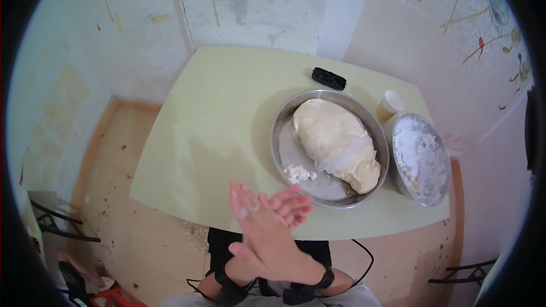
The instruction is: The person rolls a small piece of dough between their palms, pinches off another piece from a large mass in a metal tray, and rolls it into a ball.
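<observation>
My right hand (264, 239) lies across my left hand (292, 204), palms together, in front of the table's near edge. Fingers on both are stretched out, and neither holds anything. A whitish smear shows on the back of my right hand. My left palm is hidden behind the right one. Just beyond the hands, a round metal basin (287, 143) holds a large lump of pale dough (333, 128). Thin clear plastic seems to cling to part of the dough. A small clump of white flour (297, 174) sits at the basin's near left.
On the pale green table (210, 102), a metal bowl (400, 185) with white flour (418, 148) stands right of the basin, apparently tilted. Behind it is a paper cup (390, 104). A black object (329, 78) lies at the back. Walls border the far and right sides.
</observation>
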Demonstrator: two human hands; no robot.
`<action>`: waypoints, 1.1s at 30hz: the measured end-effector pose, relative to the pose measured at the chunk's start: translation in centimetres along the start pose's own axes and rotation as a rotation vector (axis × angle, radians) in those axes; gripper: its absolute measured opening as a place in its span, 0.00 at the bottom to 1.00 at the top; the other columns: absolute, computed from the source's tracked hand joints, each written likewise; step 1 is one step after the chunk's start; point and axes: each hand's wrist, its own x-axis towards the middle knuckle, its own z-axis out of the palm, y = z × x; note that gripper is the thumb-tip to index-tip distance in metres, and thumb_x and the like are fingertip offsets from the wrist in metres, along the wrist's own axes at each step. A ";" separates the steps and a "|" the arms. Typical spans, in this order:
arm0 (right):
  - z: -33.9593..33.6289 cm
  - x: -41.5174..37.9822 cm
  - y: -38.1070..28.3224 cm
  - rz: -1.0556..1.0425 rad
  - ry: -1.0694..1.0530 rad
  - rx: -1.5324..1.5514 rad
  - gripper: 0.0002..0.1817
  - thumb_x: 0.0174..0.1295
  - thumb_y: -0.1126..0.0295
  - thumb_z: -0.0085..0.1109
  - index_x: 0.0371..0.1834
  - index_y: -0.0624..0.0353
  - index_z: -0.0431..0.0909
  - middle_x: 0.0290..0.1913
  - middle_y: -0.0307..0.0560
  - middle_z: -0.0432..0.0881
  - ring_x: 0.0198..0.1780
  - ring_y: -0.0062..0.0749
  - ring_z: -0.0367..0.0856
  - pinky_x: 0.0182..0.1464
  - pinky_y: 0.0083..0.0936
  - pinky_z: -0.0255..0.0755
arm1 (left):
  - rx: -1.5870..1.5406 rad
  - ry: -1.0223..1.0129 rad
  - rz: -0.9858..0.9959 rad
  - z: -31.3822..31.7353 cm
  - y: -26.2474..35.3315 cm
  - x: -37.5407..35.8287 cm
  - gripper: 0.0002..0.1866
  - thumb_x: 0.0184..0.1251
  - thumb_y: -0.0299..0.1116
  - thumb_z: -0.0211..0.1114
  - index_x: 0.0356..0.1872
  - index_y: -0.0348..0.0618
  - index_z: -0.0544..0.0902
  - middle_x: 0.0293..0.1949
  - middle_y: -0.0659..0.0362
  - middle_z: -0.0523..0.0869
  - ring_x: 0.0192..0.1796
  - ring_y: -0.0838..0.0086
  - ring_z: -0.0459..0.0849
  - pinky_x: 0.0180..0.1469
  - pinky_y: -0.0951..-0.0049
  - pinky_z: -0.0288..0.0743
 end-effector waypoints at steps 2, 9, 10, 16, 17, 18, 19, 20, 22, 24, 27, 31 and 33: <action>-1.1 1.1 0.7 0.018 -0.034 0.001 0.39 0.65 0.54 0.45 0.71 0.70 0.47 0.72 0.65 0.50 0.72 0.58 0.51 0.70 0.50 0.46 | -0.078 -0.245 -0.104 0.5 -1.3 -0.4 0.37 0.70 0.60 0.37 0.70 0.43 0.56 0.65 0.48 0.66 0.65 0.55 0.67 0.66 0.60 0.62; -0.9 -0.3 1.1 0.026 -0.077 -0.122 0.39 0.64 0.54 0.47 0.70 0.73 0.49 0.71 0.66 0.52 0.71 0.59 0.52 0.70 0.50 0.46 | -0.129 -0.031 0.014 2.3 2.1 -0.7 0.36 0.69 0.58 0.41 0.70 0.44 0.55 0.68 0.47 0.60 0.68 0.54 0.62 0.67 0.56 0.60; 0.0 -0.9 0.8 -0.003 -0.058 -0.082 0.39 0.63 0.54 0.48 0.69 0.73 0.50 0.71 0.66 0.52 0.71 0.58 0.53 0.69 0.50 0.47 | -0.114 -0.013 0.041 2.1 2.3 -0.5 0.36 0.69 0.58 0.41 0.70 0.44 0.55 0.68 0.47 0.60 0.68 0.53 0.62 0.66 0.55 0.61; -0.5 0.8 0.3 -0.090 -0.041 0.023 0.37 0.63 0.56 0.49 0.67 0.74 0.54 0.70 0.67 0.55 0.71 0.57 0.54 0.69 0.51 0.48 | -0.045 -0.094 -0.121 1.1 -0.5 -0.5 0.37 0.68 0.58 0.41 0.71 0.45 0.54 0.70 0.48 0.59 0.70 0.53 0.60 0.68 0.54 0.58; -1.0 1.1 0.8 -0.052 -0.059 -0.027 0.37 0.63 0.55 0.49 0.67 0.74 0.54 0.69 0.67 0.56 0.71 0.57 0.54 0.69 0.50 0.48 | -0.147 -0.157 -0.177 1.2 -0.6 -0.9 0.37 0.69 0.58 0.41 0.71 0.44 0.53 0.71 0.49 0.56 0.70 0.54 0.59 0.69 0.55 0.55; -1.5 1.1 1.1 -0.014 -0.078 -0.078 0.38 0.63 0.55 0.49 0.67 0.74 0.54 0.69 0.67 0.56 0.71 0.57 0.54 0.69 0.50 0.48 | -0.251 -0.221 -0.233 1.5 -0.6 -1.2 0.37 0.69 0.58 0.41 0.72 0.44 0.51 0.72 0.49 0.54 0.71 0.54 0.57 0.71 0.56 0.52; -1.7 1.0 1.1 -0.015 -0.078 -0.081 0.38 0.63 0.55 0.49 0.67 0.74 0.54 0.69 0.67 0.56 0.71 0.57 0.54 0.69 0.50 0.48 | -0.251 -0.224 -0.233 2.2 0.0 -1.4 0.37 0.69 0.58 0.41 0.72 0.44 0.51 0.72 0.49 0.54 0.71 0.54 0.57 0.71 0.56 0.52; -1.9 0.8 1.0 0.008 -0.080 -0.120 0.38 0.63 0.54 0.49 0.67 0.74 0.54 0.69 0.67 0.56 0.71 0.57 0.53 0.70 0.49 0.48 | -0.203 -0.154 -0.158 3.1 1.2 -1.6 0.38 0.69 0.58 0.41 0.72 0.44 0.51 0.72 0.49 0.54 0.71 0.54 0.57 0.71 0.56 0.52; -1.5 0.1 0.6 0.026 -0.087 -0.159 0.38 0.63 0.53 0.50 0.67 0.74 0.54 0.69 0.67 0.56 0.72 0.57 0.53 0.70 0.49 0.48 | -0.158 -0.083 -0.077 2.3 2.3 -1.3 0.38 0.69 0.58 0.42 0.72 0.44 0.50 0.72 0.48 0.53 0.71 0.53 0.58 0.71 0.55 0.53; -0.4 -0.9 -0.4 -0.050 -0.077 -0.092 0.38 0.64 0.55 0.46 0.70 0.72 0.50 0.69 0.69 0.54 0.71 0.57 0.54 0.70 0.50 0.44 | -0.344 -0.507 0.070 0.4 2.5 0.0 0.33 0.73 0.55 0.30 0.71 0.45 0.55 0.71 0.55 0.60 0.69 0.62 0.61 0.68 0.64 0.53; -0.5 -0.4 -2.1 -0.099 -0.086 -0.087 0.39 0.63 0.54 0.48 0.70 0.72 0.51 0.70 0.68 0.55 0.71 0.57 0.54 0.70 0.50 0.44 | -0.142 -0.112 0.006 1.2 1.8 0.0 0.35 0.70 0.58 0.39 0.70 0.44 0.55 0.70 0.49 0.58 0.72 0.58 0.57 0.70 0.60 0.54; 0.2 1.5 0.7 -0.005 -0.105 0.060 0.39 0.64 0.54 0.46 0.70 0.73 0.49 0.71 0.66 0.53 0.72 0.57 0.53 0.71 0.50 0.41 | -0.194 -0.148 -0.165 1.1 0.0 -0.6 0.34 0.70 0.57 0.39 0.70 0.46 0.56 0.70 0.50 0.59 0.72 0.58 0.57 0.71 0.61 0.53; -0.9 1.2 1.6 0.034 -0.098 -0.067 0.39 0.64 0.55 0.45 0.70 0.73 0.48 0.71 0.66 0.52 0.72 0.57 0.52 0.71 0.50 0.40 | -0.316 -0.349 -0.050 1.3 0.4 -1.2 0.33 0.71 0.56 0.36 0.70 0.46 0.55 0.70 0.50 0.58 0.71 0.58 0.58 0.71 0.60 0.53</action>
